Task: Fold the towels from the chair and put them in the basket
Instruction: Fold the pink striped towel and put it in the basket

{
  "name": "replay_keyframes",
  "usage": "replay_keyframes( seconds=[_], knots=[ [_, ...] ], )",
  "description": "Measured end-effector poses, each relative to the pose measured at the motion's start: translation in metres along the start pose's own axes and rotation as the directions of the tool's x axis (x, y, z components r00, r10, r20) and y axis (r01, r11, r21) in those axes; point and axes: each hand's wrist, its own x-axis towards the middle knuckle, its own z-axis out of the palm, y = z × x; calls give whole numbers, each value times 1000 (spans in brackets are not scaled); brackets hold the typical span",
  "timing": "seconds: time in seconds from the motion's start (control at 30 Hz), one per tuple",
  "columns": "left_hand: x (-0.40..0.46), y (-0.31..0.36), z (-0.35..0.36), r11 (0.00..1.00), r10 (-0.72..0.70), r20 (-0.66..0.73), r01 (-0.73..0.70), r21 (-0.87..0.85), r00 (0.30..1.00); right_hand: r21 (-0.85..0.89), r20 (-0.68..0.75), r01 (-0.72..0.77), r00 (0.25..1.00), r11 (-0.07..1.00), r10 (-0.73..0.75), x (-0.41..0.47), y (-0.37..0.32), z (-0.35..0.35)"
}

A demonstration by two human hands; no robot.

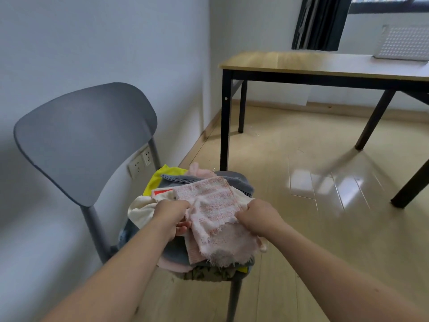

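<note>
A grey chair (86, 140) stands by the wall with a heap of towels on its seat. On top lies a pale pink towel (216, 212) with frayed edges. My left hand (171, 217) grips its left edge and my right hand (257, 217) grips its right edge. Beneath it show a cream towel (141, 210), a yellow towel (160, 177), a grey towel (239, 182) and other cloths. A white basket (404, 43) stands on the table at the far right.
A wooden table (301, 61) with black legs stands to the right of the chair, near the corner. The wall with sockets (140, 162) is close behind the chair. Glossy wooden floor (313, 205) stretches between chair and table. A dark curtain (318, 22) hangs by the window.
</note>
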Motion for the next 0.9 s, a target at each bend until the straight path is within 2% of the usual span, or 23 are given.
replay_keyframes(
  seconds=[0.1, 0.17, 0.27, 0.37, 0.4, 0.5, 0.6, 0.67, 0.77, 0.9],
  knots=[
    [0, 1, 1, 987, -19, 16, 16, 163, 1000, 28, 18, -32, 999, 999, 31, 1, -2, 4],
    [1, -1, 3, 986, 34, 41, -40, 164, 999, 74, 57, -55, 997, 996, 51, 4, -1, 8],
    [1, -3, 4, 996, 94, 35, -94, -2, 995, 204, 130, -115, 987, 972, 90, 6, 1, 7],
    [1, -1, 4, 966, 15, 71, 3, -257, 997, 407, 172, -200, 975, 891, 140, 8, 7, 3],
    [2, 1, 4, 956, -16, 103, 45, -290, 995, 439, 186, -229, 969, 869, 162, 8, 9, 1],
    [6, 5, 2, 957, -68, 188, 117, -264, 980, 438, 260, -263, 952, 860, 159, 5, 12, -3],
    [8, 9, 3, 966, -58, 232, 113, -232, 971, 443, 308, -261, 943, 858, 127, 3, 8, -8],
    [10, 10, 4, 961, -39, 302, 119, -251, 953, 467, 309, -260, 943, 845, 120, 5, 6, -11],
    [4, 9, 3, 961, -88, 427, 189, -200, 900, 475, 273, -240, 955, 847, 117, 10, 4, -10],
    [1, 7, 0, 969, -62, 456, 164, -187, 888, 405, 258, -213, 960, 889, 112, 16, 3, -6]
  ],
)
